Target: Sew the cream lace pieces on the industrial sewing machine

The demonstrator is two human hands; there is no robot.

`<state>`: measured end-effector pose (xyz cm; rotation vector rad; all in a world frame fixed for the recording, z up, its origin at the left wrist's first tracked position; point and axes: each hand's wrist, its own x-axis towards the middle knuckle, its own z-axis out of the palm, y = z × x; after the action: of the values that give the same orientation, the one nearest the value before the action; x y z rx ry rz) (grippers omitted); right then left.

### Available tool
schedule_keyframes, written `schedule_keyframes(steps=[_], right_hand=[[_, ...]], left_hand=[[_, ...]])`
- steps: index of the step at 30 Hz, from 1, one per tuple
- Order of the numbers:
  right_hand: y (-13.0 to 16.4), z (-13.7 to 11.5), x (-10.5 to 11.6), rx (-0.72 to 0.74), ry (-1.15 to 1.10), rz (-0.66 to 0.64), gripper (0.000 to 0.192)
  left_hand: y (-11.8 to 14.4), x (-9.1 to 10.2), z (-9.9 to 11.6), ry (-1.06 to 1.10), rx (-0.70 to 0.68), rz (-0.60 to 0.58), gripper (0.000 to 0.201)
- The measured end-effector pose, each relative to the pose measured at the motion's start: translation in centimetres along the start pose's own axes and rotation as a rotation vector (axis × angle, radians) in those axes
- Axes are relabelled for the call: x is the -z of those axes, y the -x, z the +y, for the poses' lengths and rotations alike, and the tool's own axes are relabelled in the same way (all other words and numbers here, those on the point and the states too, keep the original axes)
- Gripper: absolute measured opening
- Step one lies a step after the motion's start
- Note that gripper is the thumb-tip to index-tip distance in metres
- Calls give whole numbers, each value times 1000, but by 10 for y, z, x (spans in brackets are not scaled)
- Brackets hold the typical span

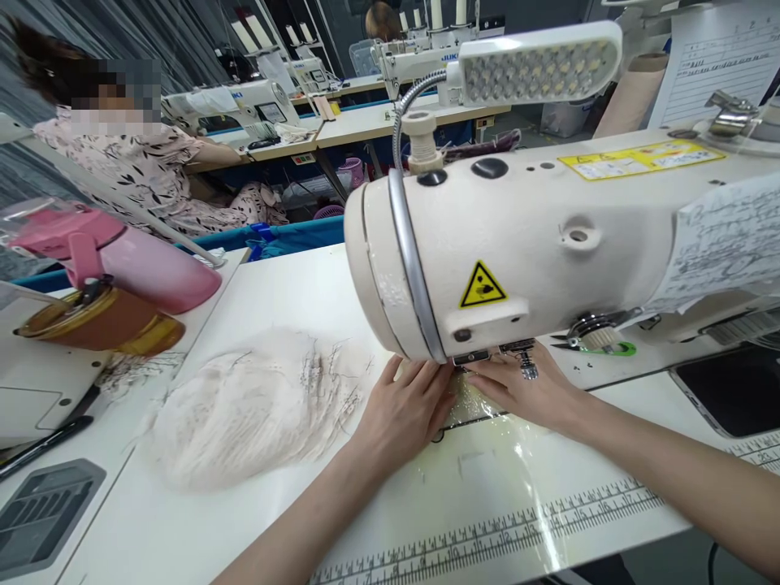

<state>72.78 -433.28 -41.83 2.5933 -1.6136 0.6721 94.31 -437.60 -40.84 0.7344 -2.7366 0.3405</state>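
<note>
A cream sewing machine [548,236] fills the middle of the head view, with its head hanging over the white table [274,292]. Under the machine head, my left hand [402,410] lies flat on the table, fingers pointing at the needle area. My right hand [527,390] lies flat on the other side, fingertips near the presser foot. What lies between the two hands is hidden by the machine head and glare. A pile of pale fluffy fabric pieces [249,406] rests just left of my left hand.
A pink bottle [134,260] and a brown container [103,321] lie at the left. A black pen [45,443] rests at the left edge. Green-handled snips [600,348] sit behind my right hand. A printed ruler [517,524] runs along the table's front. Another person [122,154] sits at the back left.
</note>
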Motion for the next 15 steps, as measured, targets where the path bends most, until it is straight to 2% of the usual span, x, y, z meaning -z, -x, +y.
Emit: schedule_keyframes(steps=[3,6,11,15], right_hand=[[3,-3,-1,-30,76,-38,32],[4,-4,-1,-36,125,-20,33],[-1,-3,3,15,-1,-31,30],[-3,-3,5,11,13,-36,29]], left_hand=[[0,0,0,19,19,-20,35],[0,0,0,21,25,-36,35],[-1,-2,0,12,13,-21,36],[-1,-1,1,10,21,-20,36]])
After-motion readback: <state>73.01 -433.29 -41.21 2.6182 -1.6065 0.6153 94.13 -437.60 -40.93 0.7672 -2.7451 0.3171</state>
